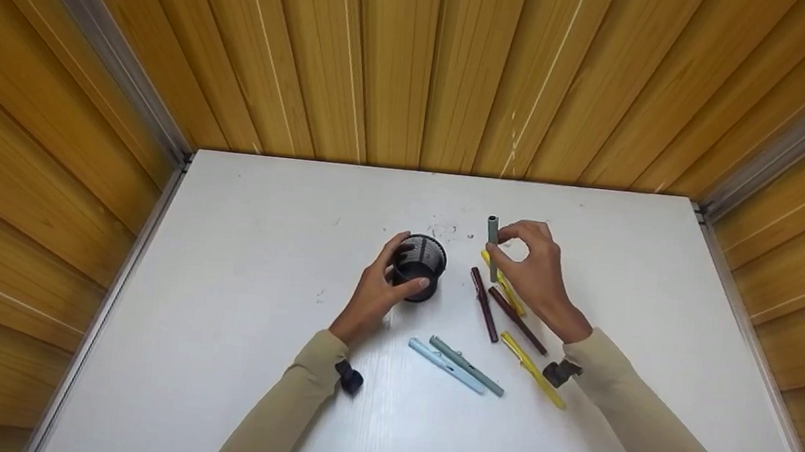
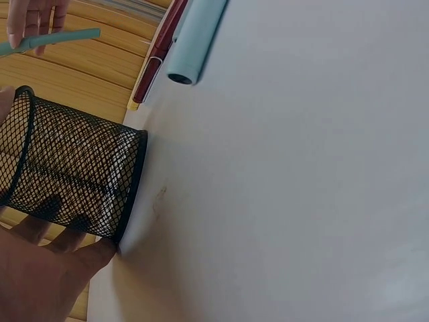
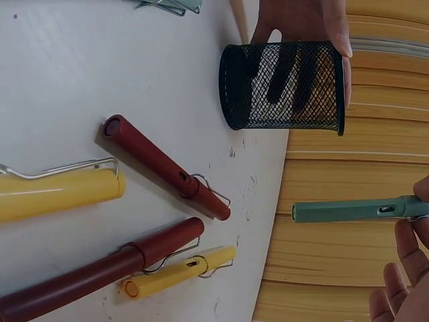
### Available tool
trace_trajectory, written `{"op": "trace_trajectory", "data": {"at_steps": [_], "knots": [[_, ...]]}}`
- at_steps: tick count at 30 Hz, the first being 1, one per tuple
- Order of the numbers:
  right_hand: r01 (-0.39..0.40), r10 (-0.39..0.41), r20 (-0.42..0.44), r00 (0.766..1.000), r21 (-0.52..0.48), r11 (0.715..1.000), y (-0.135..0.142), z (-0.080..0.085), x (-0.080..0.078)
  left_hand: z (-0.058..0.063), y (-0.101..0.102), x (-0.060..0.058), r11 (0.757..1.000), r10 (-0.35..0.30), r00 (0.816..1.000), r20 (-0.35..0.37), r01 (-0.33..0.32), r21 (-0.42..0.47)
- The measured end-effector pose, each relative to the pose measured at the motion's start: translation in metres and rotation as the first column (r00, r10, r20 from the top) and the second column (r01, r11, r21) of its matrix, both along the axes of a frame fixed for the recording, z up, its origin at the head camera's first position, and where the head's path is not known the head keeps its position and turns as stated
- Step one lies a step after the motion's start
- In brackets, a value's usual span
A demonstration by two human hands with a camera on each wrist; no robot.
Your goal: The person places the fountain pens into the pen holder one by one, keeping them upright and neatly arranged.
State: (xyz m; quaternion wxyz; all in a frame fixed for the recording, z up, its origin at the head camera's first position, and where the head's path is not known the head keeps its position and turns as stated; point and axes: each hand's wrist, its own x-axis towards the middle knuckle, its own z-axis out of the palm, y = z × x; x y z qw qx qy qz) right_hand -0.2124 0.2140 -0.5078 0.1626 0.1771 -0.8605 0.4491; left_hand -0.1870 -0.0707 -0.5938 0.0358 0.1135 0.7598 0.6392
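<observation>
A black mesh pen cup [image 1: 437, 248] stands upright on the white table, its mouth upward. My left hand [image 1: 371, 293] grips it, thumb at the near rim and fingers round the far left side; the left wrist view shows fingers behind the mesh [image 2: 74, 161]. To the right of the cup, my right hand [image 1: 542, 276] pinches a grey-green pen [image 1: 493, 235] between thumb and forefinger. That pen is held upright above the table, apart from the cup. In the right wrist view the other fingers of this hand [image 3: 409, 268] are loosely bent.
Below the right hand lie two dark red pens [image 1: 485, 304] and a yellow pen [image 1: 512, 294]. Another yellow pen [image 1: 535, 372] is near the right wrist. A light blue pen [image 1: 446, 367] and a green pen [image 1: 466, 365] lie side by side nearer. Wood-patterned walls [image 1: 396, 63] bound the table.
</observation>
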Motion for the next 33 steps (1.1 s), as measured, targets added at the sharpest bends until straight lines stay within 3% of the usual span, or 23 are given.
{"op": "trace_trajectory", "data": {"at_steps": [33], "knots": [[-0.064, 0.063, -0.063, 0.996, -0.024, 0.998, -0.041, 0.018, -0.008, 0.001, 0.001, -0.001, 1.000, 0.015, 1.000, 0.020, -0.015, -0.019]]}}
